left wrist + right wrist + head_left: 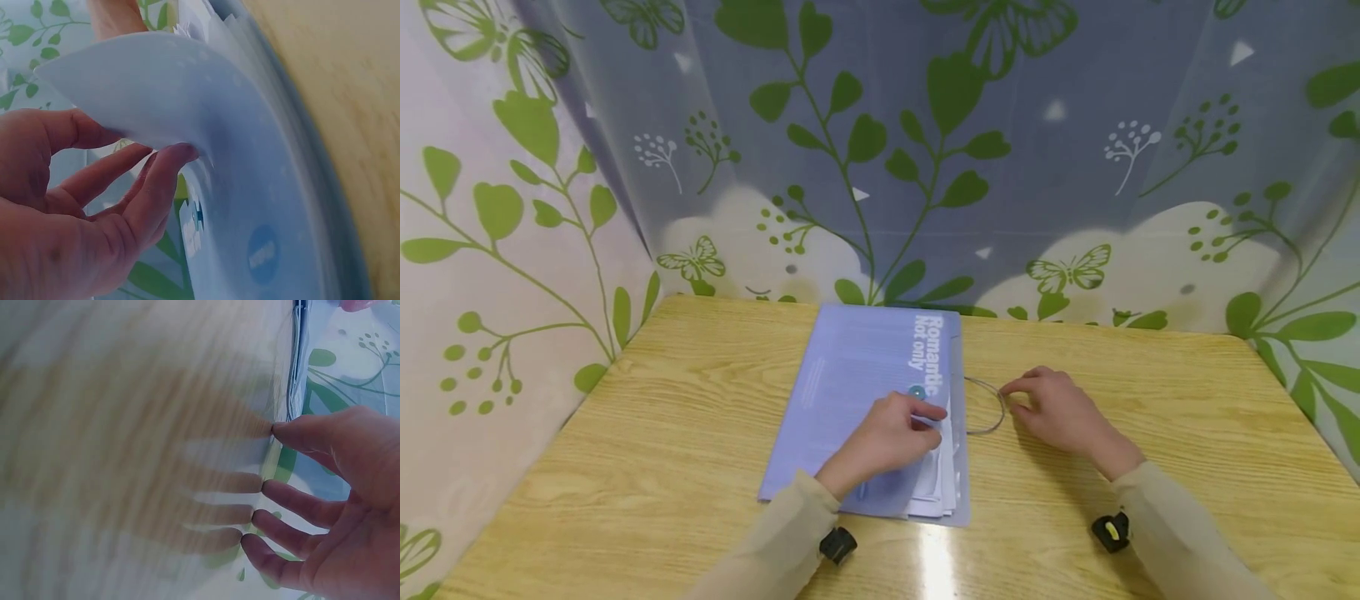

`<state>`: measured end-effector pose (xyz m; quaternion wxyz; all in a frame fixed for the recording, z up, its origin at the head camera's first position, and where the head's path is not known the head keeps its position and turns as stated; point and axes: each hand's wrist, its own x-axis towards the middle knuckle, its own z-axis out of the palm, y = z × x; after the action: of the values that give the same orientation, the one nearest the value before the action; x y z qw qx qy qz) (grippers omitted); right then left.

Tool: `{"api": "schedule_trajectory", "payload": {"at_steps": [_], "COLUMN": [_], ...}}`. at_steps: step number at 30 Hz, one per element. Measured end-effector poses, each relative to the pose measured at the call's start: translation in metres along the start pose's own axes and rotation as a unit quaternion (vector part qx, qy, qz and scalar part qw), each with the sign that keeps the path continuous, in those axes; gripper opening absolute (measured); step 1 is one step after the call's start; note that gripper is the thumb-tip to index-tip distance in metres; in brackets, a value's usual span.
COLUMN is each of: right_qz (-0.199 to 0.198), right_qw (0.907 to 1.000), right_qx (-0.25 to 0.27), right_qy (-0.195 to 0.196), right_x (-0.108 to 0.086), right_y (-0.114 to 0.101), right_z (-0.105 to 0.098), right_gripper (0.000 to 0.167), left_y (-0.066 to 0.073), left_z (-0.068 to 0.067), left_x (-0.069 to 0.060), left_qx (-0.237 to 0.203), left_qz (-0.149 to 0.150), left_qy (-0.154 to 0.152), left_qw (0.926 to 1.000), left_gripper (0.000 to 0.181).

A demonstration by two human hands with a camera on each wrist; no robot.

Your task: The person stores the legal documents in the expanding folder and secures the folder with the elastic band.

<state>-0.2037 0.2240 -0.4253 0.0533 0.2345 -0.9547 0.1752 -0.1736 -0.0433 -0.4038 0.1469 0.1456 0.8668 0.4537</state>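
A translucent lilac document folder [857, 358], with white lettering and a teal button [917, 392], lies on the table. My left hand [883, 433] is over its right side. The left wrist view shows the folder's front cover [169, 81] bent up, with my left thumb and fingers pinching its edge. White papers [928, 487] are seen inside. A thin grey elastic cord [1002, 408] loops out past the folder's right edge. My right hand [1063, 412] is at the loop's end, fingers spread and fingertips touching the tabletop [125, 456]. A grip on the cord is not evident.
The wood-grain table [655, 450] ends at a curtain [880, 167] with green leaves and butterflies, which also hangs at both sides. Each beige sleeve has a small black device [1110, 532] near the wrist.
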Motion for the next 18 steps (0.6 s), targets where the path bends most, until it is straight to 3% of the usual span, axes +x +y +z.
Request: {"api": "schedule_trajectory", "payload": {"at_steps": [10, 18], "right_qz": [0.025, 0.037], "right_qw": [0.9996, 0.9991], "right_qx": [0.016, 0.02], "right_qy": [0.0, -0.004], "right_x": [-0.001, -0.001], "right_y": [-0.005, -0.006], "right_z": [0.0, -0.001], "right_gripper": [0.02, 0.022], "left_y": [0.0, -0.001], "left_z": [0.006, 0.011], "left_x": [0.004, 0.006], "left_qx": [0.063, 0.155], "left_qz": [0.014, 0.037], "left_qy": [-0.013, -0.038], "left_qw": [0.9978, 0.9865], "left_gripper": [0.038, 0.042]}}
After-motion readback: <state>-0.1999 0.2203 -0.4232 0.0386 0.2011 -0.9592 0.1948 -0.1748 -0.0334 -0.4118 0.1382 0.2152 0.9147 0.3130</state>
